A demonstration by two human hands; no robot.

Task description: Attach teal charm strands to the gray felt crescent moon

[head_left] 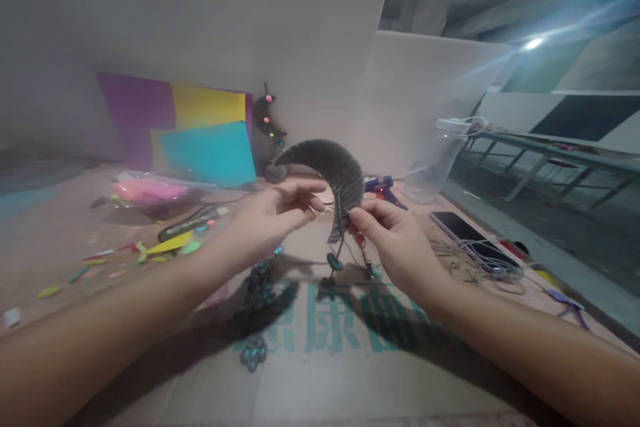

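Note:
A dark grey crescent moon, its surface ribbed like wound yarn, is held upright above the table in the head view. My right hand pinches its lower end between thumb and fingers. From that end hangs a cord with a small dark and teal piece. My left hand is to the left of the crescent, fingers apart and slightly bent, holding nothing. Below lie a dark paw-shaped piece with teal pads and a cluster of similar pieces, partly in shadow.
Behind are a blue glue gun, a clear plastic cup, coloured sheets and another crescent with pink dots. A phone and tangled cords lie right. Paper scraps and a pink-filled bag are left.

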